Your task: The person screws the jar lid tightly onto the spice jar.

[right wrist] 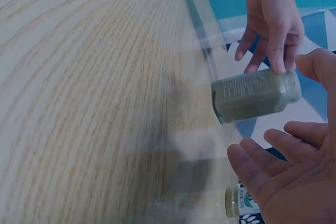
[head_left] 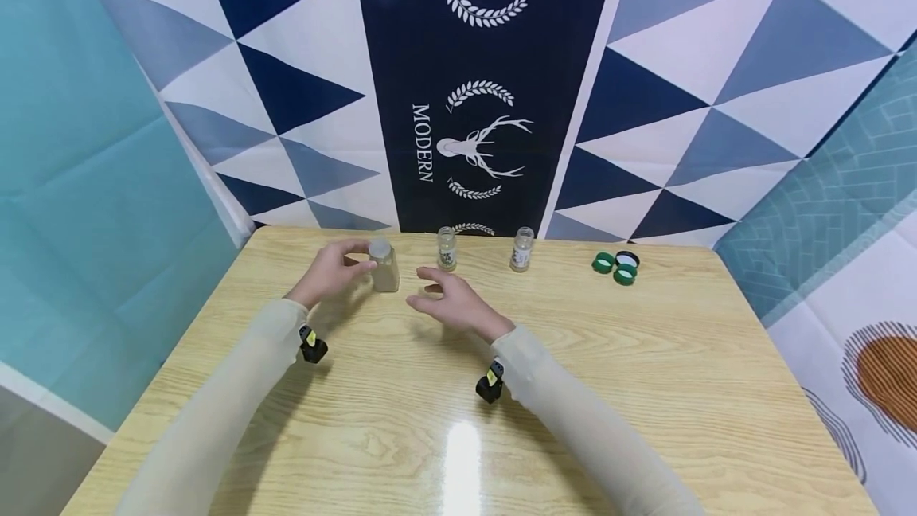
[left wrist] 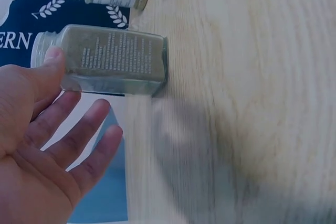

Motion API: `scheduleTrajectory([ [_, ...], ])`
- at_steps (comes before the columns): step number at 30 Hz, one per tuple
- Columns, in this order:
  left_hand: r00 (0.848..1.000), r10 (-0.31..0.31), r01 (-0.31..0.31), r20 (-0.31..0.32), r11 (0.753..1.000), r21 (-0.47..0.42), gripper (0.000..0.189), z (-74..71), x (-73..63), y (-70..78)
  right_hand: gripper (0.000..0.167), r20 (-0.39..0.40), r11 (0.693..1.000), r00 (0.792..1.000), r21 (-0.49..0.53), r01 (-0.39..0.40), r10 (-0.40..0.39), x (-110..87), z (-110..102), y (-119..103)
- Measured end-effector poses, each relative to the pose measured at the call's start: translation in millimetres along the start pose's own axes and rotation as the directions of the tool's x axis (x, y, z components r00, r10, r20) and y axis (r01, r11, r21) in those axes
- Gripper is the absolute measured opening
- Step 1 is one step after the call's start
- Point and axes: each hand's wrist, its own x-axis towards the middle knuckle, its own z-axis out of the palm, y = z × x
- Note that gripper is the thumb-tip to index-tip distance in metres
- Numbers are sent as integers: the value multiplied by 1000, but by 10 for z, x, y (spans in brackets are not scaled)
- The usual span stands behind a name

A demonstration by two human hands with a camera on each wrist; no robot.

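A square-sided glass spice jar (head_left: 387,274) full of grey-brown powder stands upright at the back left of the wooden table. Lines of pale print cover the side of this jar (left wrist: 115,59) in the left wrist view. My left hand (head_left: 331,271) pinches its neck between thumb and forefinger, the other fingers spread below. To the jar's right, my right hand (head_left: 458,305) hovers with fingers apart, holding nothing. In the right wrist view its thumb (right wrist: 317,66) comes close to the jar's top.
Two smaller labelled glass jars (head_left: 447,253) (head_left: 522,252) stand along the table's back edge. Farther right lie two green lids (head_left: 625,275) and a black-rimmed lid (head_left: 628,259), grouped together. A patterned cloth (head_left: 487,102) hangs directly behind the table (head_left: 401,420).
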Motion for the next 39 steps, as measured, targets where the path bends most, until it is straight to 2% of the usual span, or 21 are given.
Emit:
scheduleTrajectory([
  [11,996,86,-86,6,996,-5,43,98,-166,13,70,10,999,999,41,35,-36,-19,60,75],
  [20,997,74,-72,35,996,-48,41,194,-297,75,68,-11,998,1000,58,11,-10,-27,175,116],
  [29,994,94,-90,49,993,-77,42,270,-400,109,63,-33,1000,999,13,-7,7,-42,255,160],
  [39,994,81,-59,75,965,-254,42,323,-463,120,46,-41,996,997,61,61,-59,-68,289,164],
])
